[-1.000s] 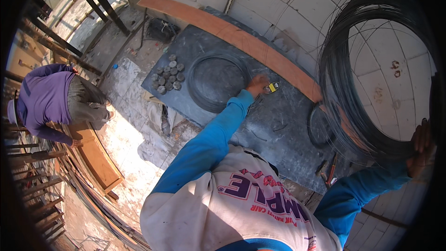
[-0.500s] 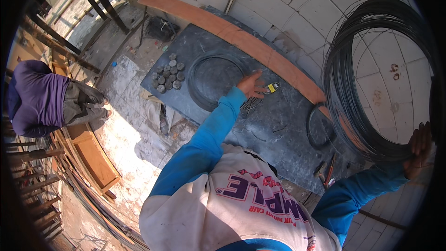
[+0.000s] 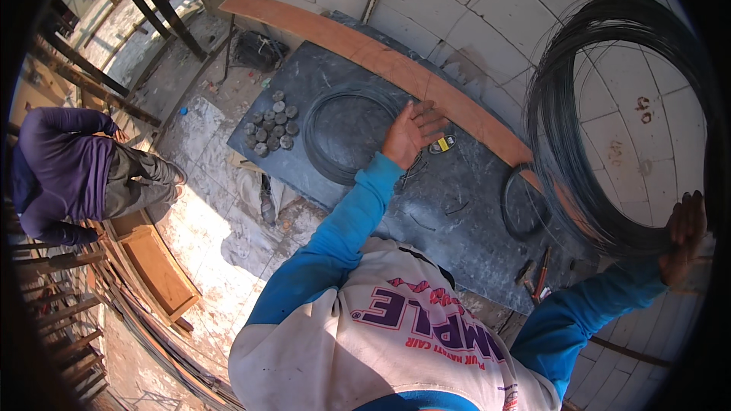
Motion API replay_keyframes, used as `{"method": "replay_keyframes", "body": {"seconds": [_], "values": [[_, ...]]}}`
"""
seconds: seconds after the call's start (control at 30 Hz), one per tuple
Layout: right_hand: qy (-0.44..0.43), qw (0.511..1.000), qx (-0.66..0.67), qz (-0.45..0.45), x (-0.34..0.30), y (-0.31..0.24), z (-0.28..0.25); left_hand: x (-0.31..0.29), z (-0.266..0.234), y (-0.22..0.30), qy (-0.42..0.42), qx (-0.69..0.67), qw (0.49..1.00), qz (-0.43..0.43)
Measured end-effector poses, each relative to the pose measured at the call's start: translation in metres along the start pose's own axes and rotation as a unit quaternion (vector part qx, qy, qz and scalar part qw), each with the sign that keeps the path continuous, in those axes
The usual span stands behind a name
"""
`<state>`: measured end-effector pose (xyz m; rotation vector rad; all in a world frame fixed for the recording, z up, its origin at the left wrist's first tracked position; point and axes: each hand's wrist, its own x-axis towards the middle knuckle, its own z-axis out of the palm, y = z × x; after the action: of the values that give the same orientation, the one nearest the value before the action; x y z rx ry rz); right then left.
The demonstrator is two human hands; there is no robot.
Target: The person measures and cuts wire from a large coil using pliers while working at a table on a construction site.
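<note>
My left hand (image 3: 413,135) is raised over the dark slab (image 3: 449,240), palm up and fingers spread, with nothing in it. Below it lie a loosely wound ring of thin wire (image 3: 316,148) and some short wire ends. Just right of the hand sits a small yellow-and-black item (image 3: 442,144), perhaps a tape measure. At far right, a large coil of dark wire (image 3: 556,106) stands on edge near the block wall. My right hand (image 3: 683,240) holds its lower right part, fingers reaching over the strands; the thumb is hidden.
Several round grey concrete pieces (image 3: 270,126) are grouped on the slab's left. A long reddish board (image 3: 327,30) runs along its back edge. A smaller wire ring (image 3: 525,205) and red-handled pliers (image 3: 542,274) lie at right. A person in purple (image 3: 68,156) bends over at far left, beside timber.
My left hand has lifted off the short wires and turned palm up with its fingers opened. My right hand stays on the coil. The person at left has shifted an arm.
</note>
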<state>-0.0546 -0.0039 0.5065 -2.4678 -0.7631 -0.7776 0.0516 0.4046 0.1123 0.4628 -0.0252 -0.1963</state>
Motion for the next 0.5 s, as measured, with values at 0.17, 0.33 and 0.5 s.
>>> {"method": "replay_keyframes", "body": {"seconds": [0.17, 0.33, 0.5], "values": [[0.129, 0.94, 0.252, 0.192, 0.018, -0.032, 0.059, -0.028, 0.009, 0.011, -0.08, -0.138, 0.984, 0.08], [0.137, 0.919, 0.284, 0.239, 0.021, -0.057, 0.105, -0.055, 0.021, 0.01, -0.123, -0.096, 0.981, 0.119], [0.155, 0.887, 0.306, 0.309, -0.001, -0.074, 0.144, -0.055, 0.011, -0.009, 0.047, 0.118, 0.991, 0.034]]}}
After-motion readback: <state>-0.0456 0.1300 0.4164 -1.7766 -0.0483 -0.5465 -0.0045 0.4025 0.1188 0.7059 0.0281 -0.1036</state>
